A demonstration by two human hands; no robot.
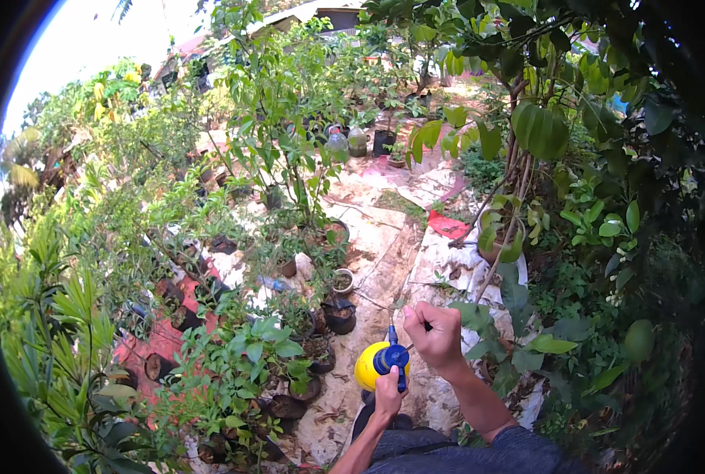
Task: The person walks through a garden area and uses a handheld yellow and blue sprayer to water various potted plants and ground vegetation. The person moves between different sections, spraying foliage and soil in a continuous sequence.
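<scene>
we hold a yellow sprayer [365,368] with a blue head at the near middle of the scene, our left hand [387,393] wrapped around its blue handle. just to its right, our right hand [438,336] is raised, fingers curled into a fist; we cannot tell whether they pinch anything. a black pot [339,317] stands to the left, and a red scrap [447,225] lies farther off, to the right.

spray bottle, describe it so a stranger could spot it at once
Follow the pale, stained ground covering down toward the picture's lower edge. There, the left hand holds the spray bottle. Its bright yellow body and blue top set it apart from the dark pots to its left.
</scene>
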